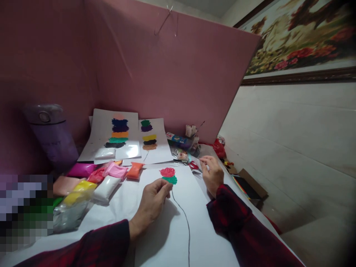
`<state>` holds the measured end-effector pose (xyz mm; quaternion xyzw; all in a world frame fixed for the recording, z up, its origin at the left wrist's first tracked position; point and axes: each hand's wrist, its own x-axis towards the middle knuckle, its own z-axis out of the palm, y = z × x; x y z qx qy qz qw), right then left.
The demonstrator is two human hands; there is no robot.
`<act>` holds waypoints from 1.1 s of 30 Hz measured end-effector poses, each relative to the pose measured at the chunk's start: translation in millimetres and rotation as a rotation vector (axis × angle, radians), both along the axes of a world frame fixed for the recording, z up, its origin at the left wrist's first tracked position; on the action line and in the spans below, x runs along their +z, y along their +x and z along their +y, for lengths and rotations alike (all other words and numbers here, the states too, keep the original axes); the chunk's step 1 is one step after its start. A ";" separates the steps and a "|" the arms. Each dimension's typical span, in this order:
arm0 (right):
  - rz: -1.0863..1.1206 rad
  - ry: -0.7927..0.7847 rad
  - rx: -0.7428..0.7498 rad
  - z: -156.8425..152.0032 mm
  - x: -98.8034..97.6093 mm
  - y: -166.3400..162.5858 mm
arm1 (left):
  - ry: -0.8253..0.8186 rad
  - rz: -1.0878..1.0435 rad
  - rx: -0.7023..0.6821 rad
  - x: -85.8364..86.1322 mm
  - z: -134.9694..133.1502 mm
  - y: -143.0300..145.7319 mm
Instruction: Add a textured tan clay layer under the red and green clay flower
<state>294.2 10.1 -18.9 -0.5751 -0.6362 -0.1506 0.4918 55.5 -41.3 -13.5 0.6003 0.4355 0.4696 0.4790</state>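
My left hand (154,198) is over a white sheet of paper (207,226), its thumb and forefinger pinched together at the lower edge of a green patch (170,180). What the pinch holds, if anything, is too small to make out. Just above the green sits a rough-textured red-pink patch (167,172). A thin dark line (187,218) winds down the paper from beneath my left fingertips. Off to the right, my right hand (213,175) is raised near the sheet's edge with fingers curled and thumb closed toward them; I cannot tell what is between them.
Several soft coloured packets, including an orange packet (135,171) and a white packet (107,188), lie left. Sheets with colour bands (90,142) lean at the back. Red-handled scissors (193,165) lie near my right hand. A purple bottle (54,137) stands far left by the pink partition (178,74).
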 end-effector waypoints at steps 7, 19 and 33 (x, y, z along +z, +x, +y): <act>-0.034 0.085 0.185 -9.5 0.1 -17.9 | 0.006 -0.084 0.035 2.3 4.6 -5.8; -0.010 0.072 0.236 -12.2 1.7 -19.8 | -0.048 -0.243 0.155 12.4 20.7 -10.3; 0.019 0.050 0.263 -14.1 2.2 -22.0 | -0.075 -0.212 0.168 9.4 26.6 -11.1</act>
